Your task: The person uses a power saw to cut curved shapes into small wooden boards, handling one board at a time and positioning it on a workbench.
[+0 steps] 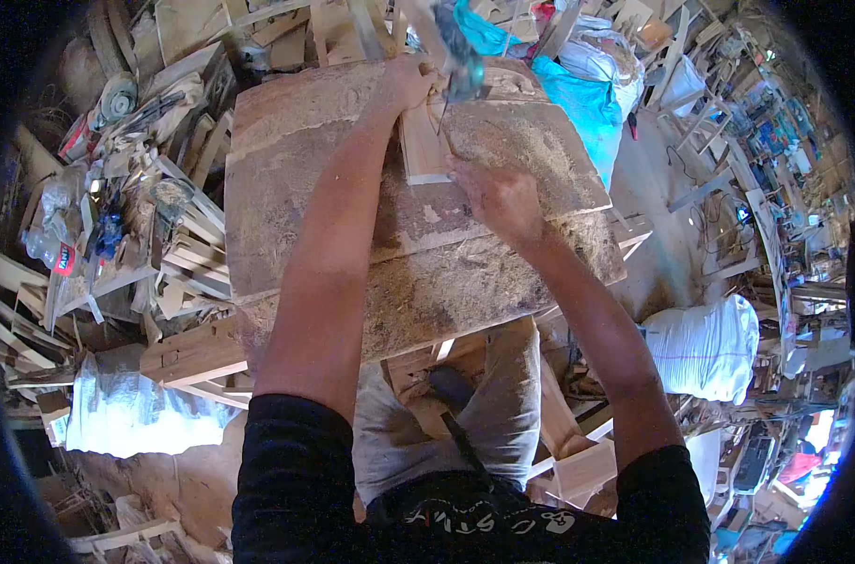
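Observation:
A pale wooden board (422,150) lies lengthwise on the sawdust-covered worktable (305,211), its near end squared off. At its far left part, my left hand (408,83) is closed on the board, fingers curled over it and partly hidden. My right hand (507,199) is closed at the board's near right corner, fingertips against its edge. Just beyond, a grey and teal piece of equipment (462,66) stands over the far end of the board, too blurred to tell its kind. A thin dark line, perhaps a blade, runs down from it beside the board.
Offcuts (192,235) and scrap wood heap up on the left, with a plastic bottle (62,256). Blue and white sacks (587,94) stand beyond the table's right corner. A full white sack (705,348) sits on the right, and a cable lies on the floor.

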Demonstrator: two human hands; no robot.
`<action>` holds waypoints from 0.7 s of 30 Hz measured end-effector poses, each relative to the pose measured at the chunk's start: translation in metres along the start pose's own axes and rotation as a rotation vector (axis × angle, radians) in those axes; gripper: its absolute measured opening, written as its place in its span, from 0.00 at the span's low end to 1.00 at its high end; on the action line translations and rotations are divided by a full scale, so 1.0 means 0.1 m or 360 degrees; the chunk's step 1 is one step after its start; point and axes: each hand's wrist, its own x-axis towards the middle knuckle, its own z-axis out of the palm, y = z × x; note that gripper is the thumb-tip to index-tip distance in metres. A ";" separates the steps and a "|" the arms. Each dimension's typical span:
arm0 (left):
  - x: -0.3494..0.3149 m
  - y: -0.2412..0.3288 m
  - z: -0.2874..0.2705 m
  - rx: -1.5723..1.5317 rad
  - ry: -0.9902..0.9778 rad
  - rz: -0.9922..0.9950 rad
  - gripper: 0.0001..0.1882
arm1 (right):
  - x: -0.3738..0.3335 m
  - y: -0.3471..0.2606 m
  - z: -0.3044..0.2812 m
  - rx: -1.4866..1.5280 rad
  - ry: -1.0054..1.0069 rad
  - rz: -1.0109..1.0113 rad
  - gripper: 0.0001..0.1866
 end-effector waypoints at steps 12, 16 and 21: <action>0.03 -0.04 0.00 0.0058 0.0021 -0.0066 0.20 | 0.03 0.01 0.04 0.0024 -0.0045 0.0049 0.10; 0.06 0.01 0.05 -0.0015 -0.0036 0.0003 0.22 | -0.01 0.06 0.02 0.0002 -0.0060 0.0066 0.11; 0.09 -0.07 0.05 -0.0048 -0.0011 0.0051 0.22 | 0.00 0.05 0.04 -0.0016 -0.0107 0.0091 0.14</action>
